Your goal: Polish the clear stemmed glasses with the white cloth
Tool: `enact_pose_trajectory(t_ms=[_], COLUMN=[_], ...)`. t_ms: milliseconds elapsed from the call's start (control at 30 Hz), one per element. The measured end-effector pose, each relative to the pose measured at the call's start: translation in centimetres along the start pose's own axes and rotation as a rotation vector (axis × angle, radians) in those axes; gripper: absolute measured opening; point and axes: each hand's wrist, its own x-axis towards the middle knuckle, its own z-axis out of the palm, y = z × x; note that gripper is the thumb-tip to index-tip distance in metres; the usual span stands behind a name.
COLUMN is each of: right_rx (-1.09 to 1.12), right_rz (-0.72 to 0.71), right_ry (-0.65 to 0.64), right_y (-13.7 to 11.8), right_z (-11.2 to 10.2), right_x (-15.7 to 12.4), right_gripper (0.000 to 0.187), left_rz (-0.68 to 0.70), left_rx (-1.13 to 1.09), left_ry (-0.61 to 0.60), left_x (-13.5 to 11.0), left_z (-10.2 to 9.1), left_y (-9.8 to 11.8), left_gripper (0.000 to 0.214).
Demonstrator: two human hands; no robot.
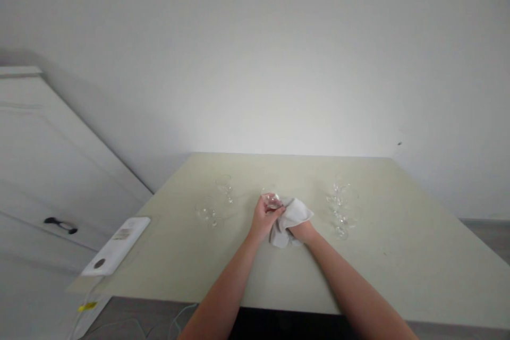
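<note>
Near the middle of the table, my left hand (263, 219) is closed round the bowl of a clear stemmed glass (272, 201). My right hand (302, 230) is mostly covered by a pale grey-white cloth (295, 213), which it grips against the glass. The cloth hides those fingers and the lower part of the glass, and one end of it hangs down toward the table. To the left, clear stemmed glasses (223, 186) stand or lie apart from my hands. Several more clear glasses (341, 218) are grouped on the right; their outlines are faint.
The pale table (402, 265) meets a white wall (295, 53) at the back. A white power strip (117, 247) with a cord lies along its left edge. Beyond that is a white cabinet (51, 170) with a black handle (60, 224). Cables (131, 321) run on the floor below.
</note>
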Motion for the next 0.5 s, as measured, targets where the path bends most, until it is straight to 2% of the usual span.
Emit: enact_pose_trajectory(t_ms=[100, 167, 267, 400, 500], right_rx=[-0.091, -0.078, 0.121, 0.426, 0.368], right_rz=[0.005, 0.014, 0.056, 0.147, 0.168], right_ry=[-0.004, -0.035, -0.046, -0.089, -0.02], right_y=[0.7, 0.3, -1.6, -3.6, -3.7], right_z=[-0.5, -1.2, -2.1, -2.8, -2.8], right_x=[-0.7, -0.9, -0.6, -0.3, -0.4], right_gripper=[0.035, 0.039, 0.045, 0.042, 0.04], left_rz=[0.061, 0.065, 0.007, -0.035, -0.053], left_rx=[0.1, 0.058, -0.135, -0.278, -0.233], left_ry=[0.038, 0.051, -0.019, -0.164, -0.088], left_x=[0.1, 0.1, 0.0, -0.1, 0.1], left_z=[-0.2, -0.4, -0.6, -0.7, -0.6], left_y=[0.1, 0.3, 0.8, 1.3, 1.2], left_gripper=[0.05, 0.055, 0.061, 0.05, 0.052])
